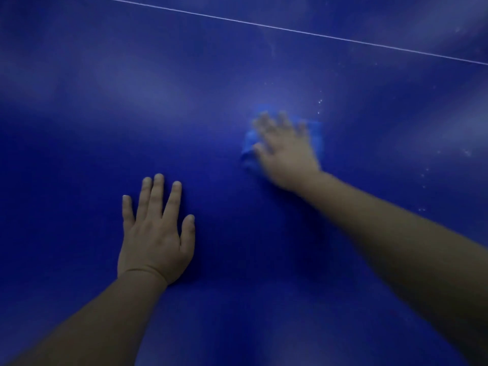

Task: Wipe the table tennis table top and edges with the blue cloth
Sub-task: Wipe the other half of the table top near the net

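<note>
the worktop (79, 101) is a deep blue table tennis surface that fills the whole view, and a thin white line (264, 25) runs across its far part, slanting down toward the person's right. everything else sits on the near side of that white line.

the blue cloth (248, 146) lies flat on the worktop well short of the white line, roughly below its middle stretch. it is a brighter blue than the surface, and only its edges show, at the left side and past the fingertips. the right hand (286, 151) lies on top of it, palm down. the hand is blurred, but its grip looks apart: the fingers are spread and fairly straight, pressing the cloth rather than curling round it.

the left hand (155, 233) is further still from the white line, nearer the person and off to the left of the cloth, apart from it. it rests flat on the bare surface, palm down, its grip apart, fingers straight and slightly fanned, holding nothing.

pale specks (319, 104) dot the worktop between the white line and the cloth, with more trailing down to the right of the right forearm.
</note>
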`<state>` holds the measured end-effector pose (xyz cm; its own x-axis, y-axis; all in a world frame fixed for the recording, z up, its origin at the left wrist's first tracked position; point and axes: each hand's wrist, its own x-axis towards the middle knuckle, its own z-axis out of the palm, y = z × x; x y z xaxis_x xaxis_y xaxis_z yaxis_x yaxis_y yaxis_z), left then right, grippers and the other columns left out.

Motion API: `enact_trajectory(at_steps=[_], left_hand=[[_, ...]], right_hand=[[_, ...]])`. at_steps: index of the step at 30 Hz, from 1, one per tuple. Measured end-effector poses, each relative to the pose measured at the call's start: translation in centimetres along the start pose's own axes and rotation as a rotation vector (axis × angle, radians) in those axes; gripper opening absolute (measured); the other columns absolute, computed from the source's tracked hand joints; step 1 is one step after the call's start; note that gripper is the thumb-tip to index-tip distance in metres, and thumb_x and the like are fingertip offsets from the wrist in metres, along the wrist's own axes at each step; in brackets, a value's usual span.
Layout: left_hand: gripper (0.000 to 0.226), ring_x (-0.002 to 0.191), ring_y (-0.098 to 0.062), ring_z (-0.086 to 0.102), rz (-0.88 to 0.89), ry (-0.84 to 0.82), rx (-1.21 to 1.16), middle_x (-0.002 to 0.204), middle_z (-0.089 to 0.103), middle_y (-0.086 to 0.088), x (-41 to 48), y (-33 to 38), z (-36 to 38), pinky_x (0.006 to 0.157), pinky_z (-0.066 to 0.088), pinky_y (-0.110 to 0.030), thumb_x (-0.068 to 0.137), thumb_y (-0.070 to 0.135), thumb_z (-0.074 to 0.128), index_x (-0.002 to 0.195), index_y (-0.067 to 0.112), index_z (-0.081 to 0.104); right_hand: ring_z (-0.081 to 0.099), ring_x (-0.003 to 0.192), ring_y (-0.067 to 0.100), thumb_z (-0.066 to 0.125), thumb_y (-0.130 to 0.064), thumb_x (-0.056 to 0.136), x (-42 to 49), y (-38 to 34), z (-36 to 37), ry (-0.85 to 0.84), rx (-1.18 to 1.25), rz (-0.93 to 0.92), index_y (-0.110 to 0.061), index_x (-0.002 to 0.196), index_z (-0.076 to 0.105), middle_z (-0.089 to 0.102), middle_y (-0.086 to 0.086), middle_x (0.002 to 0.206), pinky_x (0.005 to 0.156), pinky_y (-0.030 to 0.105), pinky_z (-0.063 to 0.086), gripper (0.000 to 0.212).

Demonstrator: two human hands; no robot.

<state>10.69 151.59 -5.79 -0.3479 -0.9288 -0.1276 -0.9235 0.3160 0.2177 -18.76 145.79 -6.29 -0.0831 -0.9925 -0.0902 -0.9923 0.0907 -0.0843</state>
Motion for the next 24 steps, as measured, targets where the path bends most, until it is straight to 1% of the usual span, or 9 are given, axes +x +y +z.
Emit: enact_trajectory(at_steps=[4,6,9,14,16,18,21,22,24], left_hand=[[0.071,0.155,-0.021,-0.007,-0.005,-0.003,-0.003,0.168,0.005,-0.009,-0.1,0.1,-0.2,0.123,-0.01,-0.049,0.097,0.052,0.014,0.159,0.018,0.017],[0.071,0.155,-0.022,-0.007,-0.005,-0.012,0.011,0.168,0.004,-0.009,-0.1,0.2,-0.2,0.123,-0.01,-0.049,0.096,0.052,0.014,0.159,0.018,0.016],[0.072,0.154,-0.022,-0.008,-0.013,-0.017,0.024,0.168,0.002,-0.008,0.0,0.2,-0.3,0.123,-0.008,-0.051,0.096,0.051,0.013,0.159,0.019,0.014],[0.072,0.154,-0.021,-0.009,-0.032,-0.042,0.046,0.168,0.001,-0.007,-0.1,0.2,-0.3,0.123,-0.005,-0.053,0.095,0.052,0.011,0.16,0.021,0.01],[0.074,0.154,-0.02,-0.012,-0.04,-0.055,0.052,0.168,-0.002,-0.006,0.0,0.3,-0.4,0.123,-0.007,-0.052,0.094,0.054,0.008,0.16,0.022,0.007],[0.076,0.153,-0.018,-0.016,-0.034,-0.058,0.031,0.168,-0.007,-0.004,0.1,0.2,-0.4,0.123,-0.01,-0.049,0.092,0.056,0.005,0.16,0.023,0.003],[0.078,0.153,-0.012,-0.015,-0.023,-0.042,-0.089,0.168,-0.003,0.001,0.3,-0.3,-0.8,0.124,-0.011,-0.046,0.092,0.058,0.011,0.16,0.022,0.007],[0.078,0.153,-0.011,-0.012,-0.02,-0.023,-0.115,0.168,0.0,0.002,0.5,-0.4,-1.0,0.124,-0.01,-0.045,0.092,0.058,0.014,0.16,0.02,0.009],[0.077,0.153,-0.011,-0.013,-0.008,0.008,-0.107,0.168,-0.001,0.002,1.8,0.0,-1.0,0.123,-0.011,-0.045,0.094,0.056,0.017,0.16,0.018,0.009]], right_hand=[[0.003,0.155,0.032,0.019,-0.051,0.103,-0.8,12.9,-1.8,0.056,0.109,0.808,-0.024,0.161,0.016,0.008,-0.005,0.169,0.119,0.066,0.003,0.064],[0.0,0.154,0.034,0.013,-0.054,0.1,-1.6,13.6,-1.8,0.048,0.126,0.941,-0.022,0.161,0.011,0.003,-0.003,0.169,0.118,0.067,0.003,0.069],[-0.001,0.155,0.032,0.019,-0.054,0.103,-1.0,9.0,-1.3,0.049,0.106,0.745,-0.022,0.162,0.012,0.003,-0.004,0.169,0.119,0.065,0.0,0.068],[0.014,0.154,0.026,0.024,-0.055,0.1,-3.0,-0.2,0.3,-0.012,0.033,-0.193,-0.024,0.156,0.033,0.025,-0.006,0.165,0.121,0.059,0.004,0.065],[0.014,0.154,0.023,0.023,-0.057,0.1,-3.2,1.8,-0.1,-0.042,-0.019,-0.326,-0.026,0.157,0.032,0.025,-0.007,0.165,0.121,0.056,0.005,0.065],[0.012,0.155,0.025,0.024,-0.057,0.101,-2.6,6.2,-0.8,0.003,-0.03,-0.062,-0.027,0.158,0.026,0.022,-0.005,0.166,0.121,0.056,0.005,0.065],[0.003,0.155,0.03,0.023,-0.051,0.105,-3.2,13.1,-1.9,0.068,0.082,0.657,-0.023,0.161,0.017,0.01,-0.005,0.169,0.12,0.063,0.003,0.063],[0.001,0.155,0.032,0.019,-0.052,0.104,-3.4,13.6,-2.1,0.07,0.111,0.817,-0.021,0.161,0.014,0.006,-0.004,0.169,0.119,0.066,0.003,0.065],[-0.001,0.154,0.034,0.018,-0.052,0.104,-2.8,11.2,-1.9,0.07,0.131,0.866,-0.019,0.161,0.012,0.004,-0.003,0.169,0.117,0.069,0.002,0.067]])
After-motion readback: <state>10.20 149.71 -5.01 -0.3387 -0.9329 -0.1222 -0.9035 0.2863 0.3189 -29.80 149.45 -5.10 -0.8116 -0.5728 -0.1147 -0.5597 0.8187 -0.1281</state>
